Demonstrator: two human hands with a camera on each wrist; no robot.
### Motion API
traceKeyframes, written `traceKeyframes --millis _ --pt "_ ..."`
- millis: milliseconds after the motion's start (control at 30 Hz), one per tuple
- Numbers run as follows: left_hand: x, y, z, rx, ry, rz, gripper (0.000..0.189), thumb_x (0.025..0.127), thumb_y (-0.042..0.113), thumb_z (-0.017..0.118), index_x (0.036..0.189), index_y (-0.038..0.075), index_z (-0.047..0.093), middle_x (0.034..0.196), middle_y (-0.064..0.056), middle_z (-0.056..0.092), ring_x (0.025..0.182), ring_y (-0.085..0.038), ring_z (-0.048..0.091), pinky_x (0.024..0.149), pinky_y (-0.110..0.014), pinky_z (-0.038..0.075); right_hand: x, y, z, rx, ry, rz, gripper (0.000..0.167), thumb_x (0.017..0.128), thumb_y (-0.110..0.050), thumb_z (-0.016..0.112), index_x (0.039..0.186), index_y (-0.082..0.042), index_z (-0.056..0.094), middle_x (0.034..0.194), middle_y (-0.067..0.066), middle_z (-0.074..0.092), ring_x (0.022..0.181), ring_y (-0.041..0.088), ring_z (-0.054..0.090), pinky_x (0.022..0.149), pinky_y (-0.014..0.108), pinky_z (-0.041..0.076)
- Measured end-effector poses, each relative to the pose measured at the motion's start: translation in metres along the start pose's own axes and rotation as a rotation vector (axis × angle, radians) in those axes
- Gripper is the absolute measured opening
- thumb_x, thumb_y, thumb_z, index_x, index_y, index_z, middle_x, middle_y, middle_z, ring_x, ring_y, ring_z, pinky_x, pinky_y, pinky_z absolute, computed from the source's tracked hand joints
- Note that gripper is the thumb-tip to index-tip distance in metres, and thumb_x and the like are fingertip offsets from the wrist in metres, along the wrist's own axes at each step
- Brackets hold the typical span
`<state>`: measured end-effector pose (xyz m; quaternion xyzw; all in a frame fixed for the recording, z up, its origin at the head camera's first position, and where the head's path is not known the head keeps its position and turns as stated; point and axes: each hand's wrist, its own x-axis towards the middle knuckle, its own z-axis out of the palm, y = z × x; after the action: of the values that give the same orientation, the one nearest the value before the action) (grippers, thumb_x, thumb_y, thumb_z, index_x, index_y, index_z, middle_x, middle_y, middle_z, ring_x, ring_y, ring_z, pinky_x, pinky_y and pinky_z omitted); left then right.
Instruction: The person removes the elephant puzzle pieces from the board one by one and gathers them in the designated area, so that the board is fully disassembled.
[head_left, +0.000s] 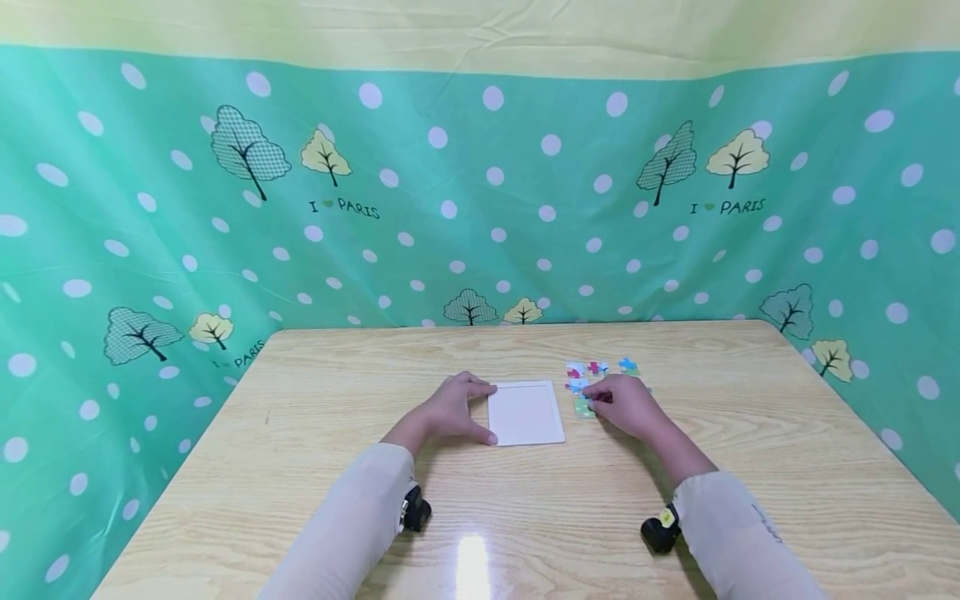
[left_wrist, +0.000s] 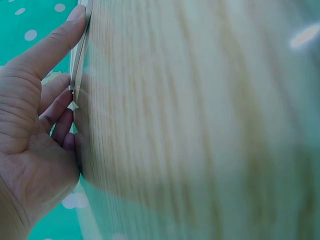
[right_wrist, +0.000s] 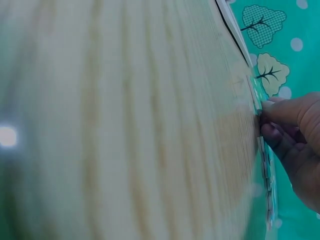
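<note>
A square white puzzle tray (head_left: 525,417) with a raised rim lies flat near the middle of the table. My left hand (head_left: 452,407) holds its left side, thumb at the near corner and fingers at the far one. In the left wrist view the thumb lies along the thin tray edge (left_wrist: 80,60). Just right of the tray, colourful jigsaw pieces (head_left: 575,369) are spread in a small group. Over them my right hand (head_left: 628,405) pinches a jigsaw piece between thumb and fingertips, mostly hidden by the fingers. The right wrist view shows that pinch right at the row of pieces (right_wrist: 269,195).
The wood-grain table (head_left: 315,467) reaches back to a green dotted curtain (head_left: 420,183) printed with trees. A black wrist camera (head_left: 415,509) sits under the left sleeve, and another camera (head_left: 661,531) under the right one.
</note>
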<state>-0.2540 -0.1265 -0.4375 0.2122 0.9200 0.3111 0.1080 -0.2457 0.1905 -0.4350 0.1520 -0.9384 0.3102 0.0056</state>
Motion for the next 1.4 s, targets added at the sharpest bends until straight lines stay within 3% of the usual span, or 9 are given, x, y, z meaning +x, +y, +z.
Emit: traceKeyframes --millis 600,967,1400 --pt "0.0 0.002 0.0 -0.008 0.0 -0.004 0.092 0.06 0.04 0.093 0.139 0.015 0.055 0.137 -0.004 0.048 0.129 -0.028 0.039 0.11 -0.043 0.032 -0.006 0.002 -0.002 0.041 0.05 0.038 0.019 0.087 0.0 0.069 0.105 -0.001 0.074 0.093 0.006 0.067 0.084 0.02 0.059 0.075 0.037 0.053" --pt "0.0 0.003 -0.003 -0.007 -0.007 0.003 0.091 0.061 0.039 0.093 0.14 0.015 0.055 0.137 -0.005 0.048 0.128 -0.028 0.04 0.11 -0.043 0.032 -0.016 0.003 -0.009 0.201 0.057 0.112 0.025 0.087 -0.005 0.071 0.112 -0.006 0.072 0.099 0.008 0.065 0.088 0.022 0.057 0.074 0.032 0.051" --pt "-0.002 0.0 -0.003 -0.047 -0.013 0.022 0.09 0.064 0.037 0.092 0.141 0.01 0.052 0.146 -0.008 0.041 0.136 -0.031 0.035 0.114 -0.045 0.026 -0.026 0.012 -0.018 0.33 0.092 0.103 0.026 0.087 -0.002 0.071 0.113 0.002 0.069 0.093 0.011 0.065 0.085 0.022 0.058 0.067 0.025 0.053"
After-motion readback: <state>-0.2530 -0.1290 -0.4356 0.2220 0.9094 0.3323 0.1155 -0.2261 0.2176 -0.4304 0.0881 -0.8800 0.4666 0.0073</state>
